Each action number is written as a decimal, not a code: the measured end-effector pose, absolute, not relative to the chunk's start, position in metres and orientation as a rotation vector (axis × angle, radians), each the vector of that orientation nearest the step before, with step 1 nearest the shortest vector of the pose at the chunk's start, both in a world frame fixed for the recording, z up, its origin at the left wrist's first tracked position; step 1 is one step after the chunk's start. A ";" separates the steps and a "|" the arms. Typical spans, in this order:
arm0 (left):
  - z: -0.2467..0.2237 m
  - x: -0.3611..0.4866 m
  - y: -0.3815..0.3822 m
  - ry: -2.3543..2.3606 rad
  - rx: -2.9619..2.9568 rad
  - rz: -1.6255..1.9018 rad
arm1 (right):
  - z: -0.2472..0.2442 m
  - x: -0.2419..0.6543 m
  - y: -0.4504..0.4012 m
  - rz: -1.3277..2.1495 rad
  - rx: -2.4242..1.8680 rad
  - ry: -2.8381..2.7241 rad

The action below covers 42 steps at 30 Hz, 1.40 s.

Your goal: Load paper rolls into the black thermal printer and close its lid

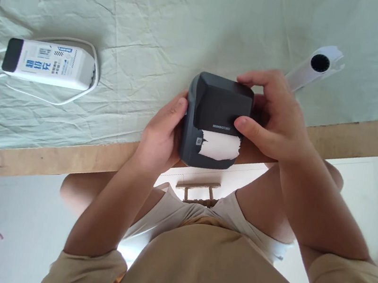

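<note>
A dark grey label printer (226, 102) is held between my two hands over the table's near edge. White paper (220, 145) with torn edges sticks out of its slot, on the side toward me. My left hand (163, 132) grips the printer's left side, thumb on the edge and the other fingers hidden beneath. Around the right side, my right hand (273, 116) is closed, its thumb on the lid near the lettering and its index finger at the far right corner.
A white power strip (52, 64) with a looped white cable lies at the left on the pale green cloth (146, 48). Behind my right hand is a white cylindrical device (313, 68) with a black round face. The wooden table edge (64, 158) runs across in front of me.
</note>
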<state>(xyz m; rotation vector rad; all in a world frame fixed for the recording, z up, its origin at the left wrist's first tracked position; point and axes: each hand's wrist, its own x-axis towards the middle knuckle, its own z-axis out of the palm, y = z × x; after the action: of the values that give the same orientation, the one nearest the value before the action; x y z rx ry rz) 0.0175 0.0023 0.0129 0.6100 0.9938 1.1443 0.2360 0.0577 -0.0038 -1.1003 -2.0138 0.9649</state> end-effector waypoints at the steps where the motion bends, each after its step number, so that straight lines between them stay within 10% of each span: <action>1: 0.011 0.017 0.002 1.007 0.619 1.140 | -0.006 0.237 0.058 0.977 -1.110 -1.995; 42: 0.008 0.013 -0.002 0.977 0.556 1.192 | -0.006 0.232 0.046 0.911 -1.059 -2.030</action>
<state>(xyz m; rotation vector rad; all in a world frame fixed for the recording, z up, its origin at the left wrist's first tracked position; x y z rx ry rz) 0.0131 -0.0022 0.0082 0.5556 0.9769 1.1918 0.2321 0.0465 -0.0058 -1.0592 -2.0303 0.9107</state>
